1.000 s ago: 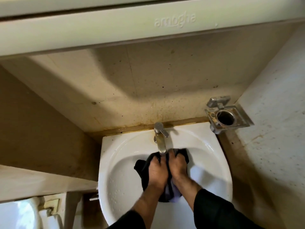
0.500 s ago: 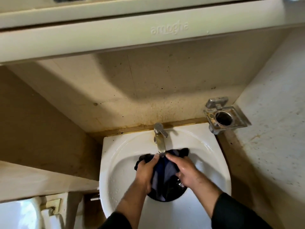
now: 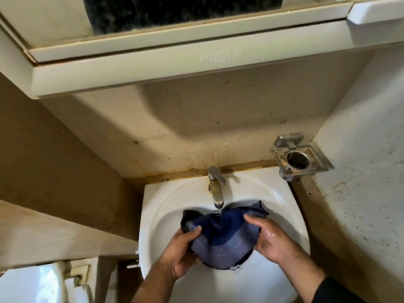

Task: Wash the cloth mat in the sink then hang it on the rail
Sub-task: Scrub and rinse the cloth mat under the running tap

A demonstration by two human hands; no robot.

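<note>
A wet, dark blue cloth mat [image 3: 223, 235] with black edging is stretched over the bowl of the white sink [image 3: 166, 206]. Water runs from the metal tap [image 3: 216, 186] onto its middle. My left hand [image 3: 181, 254] grips the mat's left edge, thumb on top. My right hand [image 3: 269, 239] grips the right edge, wet and glistening. No rail is in view.
A metal holder [image 3: 299, 160] is fixed to the wall right of the sink. A cream mirror cabinet [image 3: 175, 60] overhangs above. Stained walls close in on the left and right. A white toilet cistern [image 3: 32, 283] sits at the lower left.
My hands moved apart from a bunched grip under the tap and spread the mat open between them. The camera tilted up, showing more of the cabinet.
</note>
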